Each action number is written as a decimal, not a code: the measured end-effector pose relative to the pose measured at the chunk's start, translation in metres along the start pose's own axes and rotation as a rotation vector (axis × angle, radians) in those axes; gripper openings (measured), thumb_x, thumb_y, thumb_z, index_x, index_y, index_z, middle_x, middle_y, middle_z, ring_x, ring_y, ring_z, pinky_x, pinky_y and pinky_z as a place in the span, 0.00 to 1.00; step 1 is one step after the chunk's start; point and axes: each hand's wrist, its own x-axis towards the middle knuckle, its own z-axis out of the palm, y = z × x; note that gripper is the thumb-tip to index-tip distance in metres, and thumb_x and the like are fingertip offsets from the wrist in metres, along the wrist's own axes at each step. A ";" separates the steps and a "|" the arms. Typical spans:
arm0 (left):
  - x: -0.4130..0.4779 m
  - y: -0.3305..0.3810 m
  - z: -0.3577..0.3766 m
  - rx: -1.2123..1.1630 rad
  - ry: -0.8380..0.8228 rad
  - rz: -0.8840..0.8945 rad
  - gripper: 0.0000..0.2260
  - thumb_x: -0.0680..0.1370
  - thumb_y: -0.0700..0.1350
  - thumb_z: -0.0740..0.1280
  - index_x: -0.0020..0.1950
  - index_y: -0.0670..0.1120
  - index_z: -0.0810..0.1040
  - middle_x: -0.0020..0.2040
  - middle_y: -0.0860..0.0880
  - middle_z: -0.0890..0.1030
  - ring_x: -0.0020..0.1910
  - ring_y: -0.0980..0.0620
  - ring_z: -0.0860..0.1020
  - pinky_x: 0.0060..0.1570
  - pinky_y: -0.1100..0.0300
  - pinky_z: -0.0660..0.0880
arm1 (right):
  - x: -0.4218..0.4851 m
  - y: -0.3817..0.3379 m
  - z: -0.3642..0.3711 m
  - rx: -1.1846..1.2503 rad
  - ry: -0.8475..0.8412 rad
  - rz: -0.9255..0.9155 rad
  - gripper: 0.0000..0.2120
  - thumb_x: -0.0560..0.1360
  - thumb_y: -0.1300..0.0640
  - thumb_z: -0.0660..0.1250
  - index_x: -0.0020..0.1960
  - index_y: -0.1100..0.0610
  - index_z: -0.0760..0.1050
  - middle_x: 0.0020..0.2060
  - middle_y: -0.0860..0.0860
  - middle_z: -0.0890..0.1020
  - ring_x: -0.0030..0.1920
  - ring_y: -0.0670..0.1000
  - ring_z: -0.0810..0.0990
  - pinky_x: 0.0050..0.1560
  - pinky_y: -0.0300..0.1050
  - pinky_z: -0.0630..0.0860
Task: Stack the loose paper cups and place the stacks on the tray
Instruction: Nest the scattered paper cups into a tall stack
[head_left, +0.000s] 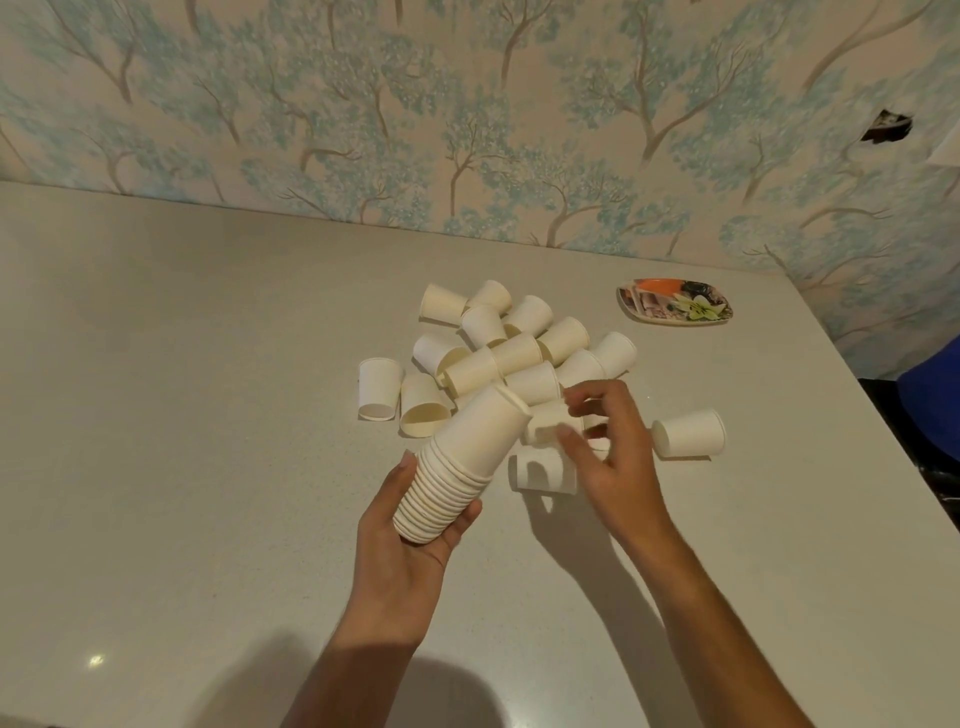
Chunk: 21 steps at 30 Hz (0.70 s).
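My left hand (402, 545) grips a stack of nested white paper cups (457, 462), tilted up and to the right, bases pointing away. A pile of several loose white cups (514, 348) lies on its sides on the pale table beyond the stack. My right hand (608, 452) hovers over the near edge of the pile, fingers spread and curled around a loose cup (545, 426) without clearly closing on it. Another cup (540, 470) lies just below that hand. A single cup (688, 434) lies apart at the right. The small patterned tray (675, 304) sits at the back right.
The pale table (182, 389) runs to a wall with tree-pattern wallpaper (467, 130) at the back. Its right edge slants down past the tray. A blue object (935, 405) stands off the table's right edge. Two cups (379, 389) lie at the pile's left.
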 end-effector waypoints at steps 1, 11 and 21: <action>0.001 0.002 -0.001 -0.004 -0.004 0.006 0.26 0.77 0.53 0.77 0.70 0.40 0.82 0.64 0.33 0.85 0.55 0.35 0.88 0.49 0.47 0.87 | 0.003 0.007 -0.002 -0.197 -0.081 -0.051 0.15 0.78 0.53 0.72 0.63 0.46 0.74 0.60 0.43 0.78 0.62 0.47 0.78 0.55 0.40 0.75; 0.003 0.007 -0.005 -0.005 -0.021 0.034 0.26 0.77 0.54 0.78 0.69 0.39 0.83 0.65 0.32 0.85 0.56 0.35 0.89 0.47 0.48 0.87 | -0.002 0.052 0.022 -0.984 -0.424 -0.343 0.31 0.75 0.49 0.77 0.76 0.46 0.71 0.65 0.46 0.79 0.61 0.53 0.78 0.58 0.51 0.71; 0.002 -0.001 -0.006 0.014 -0.015 0.012 0.14 0.78 0.51 0.77 0.56 0.42 0.91 0.61 0.33 0.87 0.55 0.35 0.89 0.46 0.47 0.88 | 0.019 -0.011 0.006 0.419 0.168 0.094 0.22 0.81 0.48 0.72 0.73 0.43 0.73 0.65 0.46 0.80 0.59 0.47 0.82 0.53 0.45 0.83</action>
